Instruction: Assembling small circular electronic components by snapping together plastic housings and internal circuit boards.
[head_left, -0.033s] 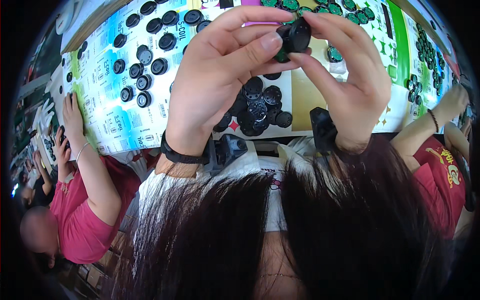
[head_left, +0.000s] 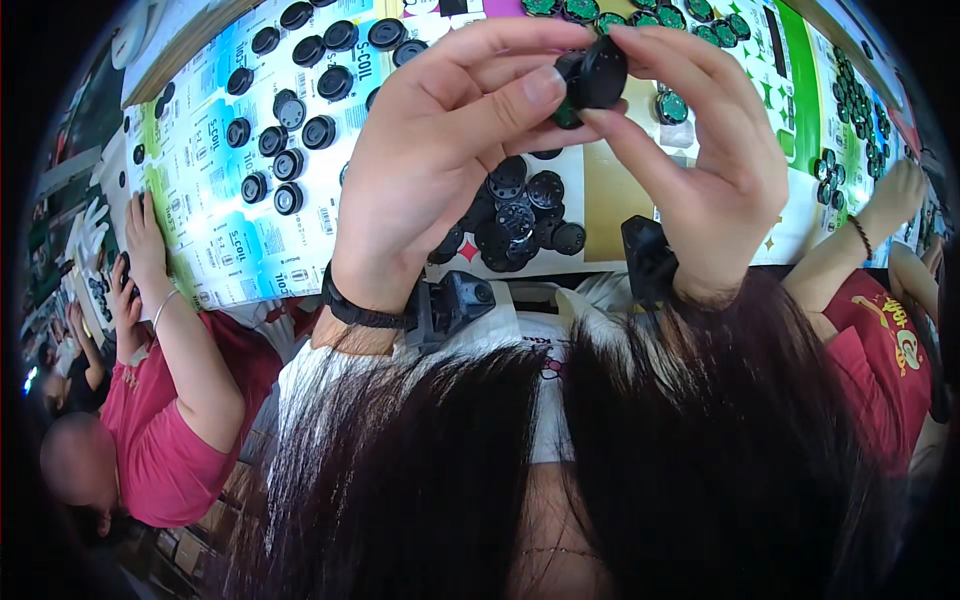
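The left hand (head_left: 425, 150) and right hand (head_left: 715, 150) both pinch a black round part (head_left: 604, 75) — raised over the surface (head_left: 615, 200). The step appears to be turning or pressing it; next calls for steady, even fingertip pressure.

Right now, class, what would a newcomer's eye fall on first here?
First, the left hand and right hand, at upper centre, holding a dark round piece between their fingertips. Below it lies a heap of black discs; green-faced discs sit near the picture's upper edge.
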